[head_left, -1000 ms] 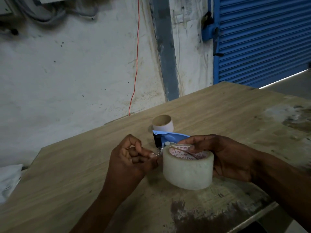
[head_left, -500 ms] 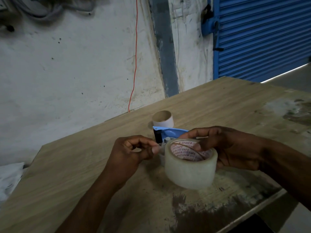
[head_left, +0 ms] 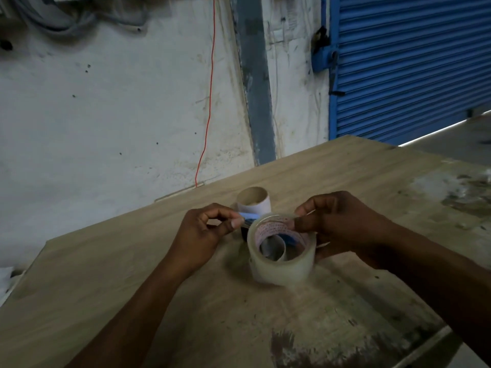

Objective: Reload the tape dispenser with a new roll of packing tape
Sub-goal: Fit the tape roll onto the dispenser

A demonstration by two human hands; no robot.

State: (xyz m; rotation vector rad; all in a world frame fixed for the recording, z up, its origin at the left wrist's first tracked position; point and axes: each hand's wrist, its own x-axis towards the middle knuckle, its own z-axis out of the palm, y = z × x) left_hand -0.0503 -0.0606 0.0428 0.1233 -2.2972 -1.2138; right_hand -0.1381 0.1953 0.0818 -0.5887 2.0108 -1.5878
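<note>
A full roll of clear packing tape (head_left: 281, 266) stands tilted on the wooden table (head_left: 106, 288), its printed core facing up toward me. My right hand (head_left: 342, 227) grips the roll's far rim, thumb inside the core. The blue tape dispenser (head_left: 248, 216) lies behind and partly inside the roll; only a blue edge and a dark part show. My left hand (head_left: 204, 229) pinches the dispenser's blue end between thumb and curled fingers. An empty cardboard tape core (head_left: 253, 201) stands upright just behind both.
A white wall with a red wire (head_left: 208, 107) and a blue roller shutter (head_left: 409, 62) rise behind the table. The table's near right edge (head_left: 430, 343) is worn and stained. Something white (head_left: 5, 280) lies off the left edge.
My right hand has tipped the roll up so its core opening faces me and the dispenser's inner part shows through it. My left hand has moved up onto the dispenser's blue end.
</note>
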